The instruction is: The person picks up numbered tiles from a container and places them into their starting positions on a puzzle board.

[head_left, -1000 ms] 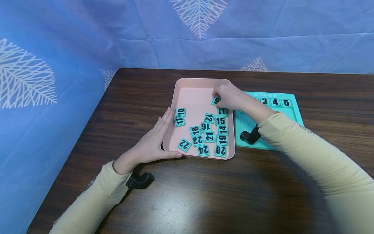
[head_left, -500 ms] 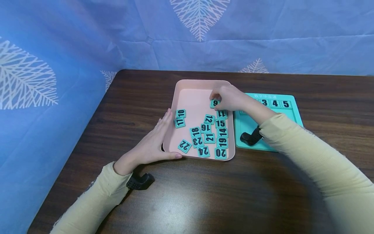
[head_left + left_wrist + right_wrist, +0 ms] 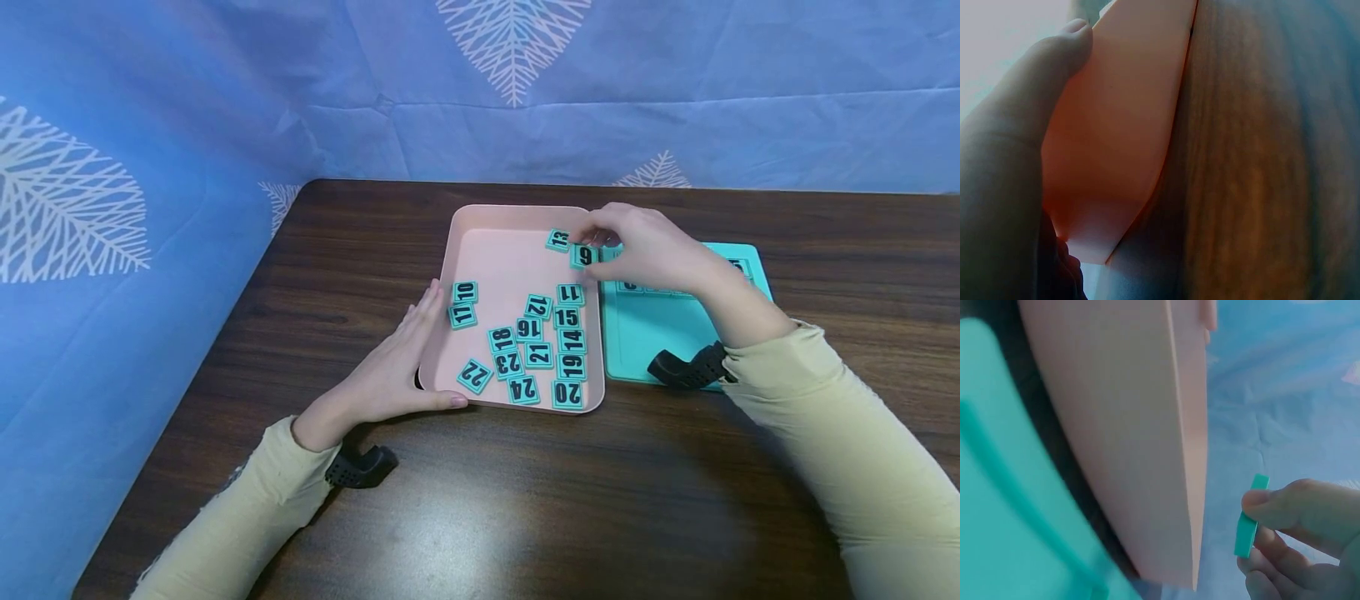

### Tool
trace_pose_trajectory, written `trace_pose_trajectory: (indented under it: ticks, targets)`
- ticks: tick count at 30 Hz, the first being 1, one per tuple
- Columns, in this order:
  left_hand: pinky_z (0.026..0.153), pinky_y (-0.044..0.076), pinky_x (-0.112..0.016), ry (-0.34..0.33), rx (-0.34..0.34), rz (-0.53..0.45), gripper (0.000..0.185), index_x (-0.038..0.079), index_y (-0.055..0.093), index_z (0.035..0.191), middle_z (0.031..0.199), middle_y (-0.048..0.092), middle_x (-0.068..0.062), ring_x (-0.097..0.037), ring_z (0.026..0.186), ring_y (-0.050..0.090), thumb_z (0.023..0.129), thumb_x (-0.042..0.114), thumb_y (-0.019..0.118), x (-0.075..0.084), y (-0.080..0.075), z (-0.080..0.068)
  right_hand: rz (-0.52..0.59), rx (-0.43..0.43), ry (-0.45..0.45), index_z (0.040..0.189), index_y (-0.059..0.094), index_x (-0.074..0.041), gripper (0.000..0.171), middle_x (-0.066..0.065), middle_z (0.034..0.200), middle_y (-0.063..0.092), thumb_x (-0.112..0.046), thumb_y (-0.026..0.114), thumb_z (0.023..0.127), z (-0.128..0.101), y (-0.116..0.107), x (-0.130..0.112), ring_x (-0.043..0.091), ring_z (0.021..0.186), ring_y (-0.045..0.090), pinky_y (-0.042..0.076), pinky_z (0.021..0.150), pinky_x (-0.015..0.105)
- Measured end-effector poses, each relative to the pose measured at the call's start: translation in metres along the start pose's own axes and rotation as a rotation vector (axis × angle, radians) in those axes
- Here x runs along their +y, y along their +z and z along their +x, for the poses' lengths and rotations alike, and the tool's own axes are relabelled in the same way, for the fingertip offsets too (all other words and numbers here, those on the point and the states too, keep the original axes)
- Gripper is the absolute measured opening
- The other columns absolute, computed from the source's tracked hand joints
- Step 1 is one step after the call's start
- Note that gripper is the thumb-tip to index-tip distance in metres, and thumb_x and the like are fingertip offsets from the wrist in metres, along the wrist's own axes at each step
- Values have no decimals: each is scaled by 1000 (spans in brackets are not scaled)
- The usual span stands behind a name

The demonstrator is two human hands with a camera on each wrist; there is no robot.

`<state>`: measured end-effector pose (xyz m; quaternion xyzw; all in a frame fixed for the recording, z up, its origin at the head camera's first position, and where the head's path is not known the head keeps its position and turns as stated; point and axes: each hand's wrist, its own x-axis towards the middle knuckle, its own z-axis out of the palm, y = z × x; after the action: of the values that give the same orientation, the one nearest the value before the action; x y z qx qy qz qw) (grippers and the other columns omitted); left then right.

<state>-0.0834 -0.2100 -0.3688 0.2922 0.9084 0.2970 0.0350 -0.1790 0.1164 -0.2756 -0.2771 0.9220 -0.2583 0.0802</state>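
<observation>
Tile 9 [image 3: 582, 256] pinched, tray [image 3: 480, 225] steadied

Looks like a makeshift recording setup, not a real room: dark wooden table [image 3: 525, 500] with blue leaf-print cloth [image 3: 150, 125] hung along its far and left edges.

Black numbers stand on small teal tiles. The tile pinched by the right hand [image 3: 645, 246] reads 9 [image 3: 583, 256], held over the right rim of the pink tray [image 3: 480, 218]. Just left of it, inside the tray, a tile reads 13 [image 3: 558, 240]. Other tiles lying in the tray read 10 [image 3: 465, 292], 17 [image 3: 462, 315], 11, 12, 15, 16, 14, 18, 23, 21, 19, 22, 24 and 20 [image 3: 567, 394]. Print on the teal board [image 3: 652, 333] right of the tray is too hidden to read.
</observation>
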Motion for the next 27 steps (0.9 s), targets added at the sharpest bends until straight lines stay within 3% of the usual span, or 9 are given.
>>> trace_pose_trajectory:
  ticks: [5,16,27]
  targets:
    - [116,6,-42,-12,-4,-4,122,15,-8,154,160,-13,-2,-12,144,-9,73,64,70,1,1,0,-58,60,18,120,61,-4,37,14,116,55,-7,69,84,-24,-12,14,29,102,49,42,84,47]
    - [116,6,-41,-20,-6,-8,122,18,-9,154,159,-14,1,-13,144,-8,73,64,70,1,2,2,-165,81,135,121,60,-3,40,16,117,52,-5,70,82,-70,-32,65,29,99,46,39,76,47]
    - [116,6,-42,-28,-9,-5,122,17,-8,154,159,-13,-1,-13,144,-8,73,63,71,2,2,0,-153,-40,216,122,57,1,39,22,121,50,-5,67,85,-79,-38,107,36,101,51,43,77,50]
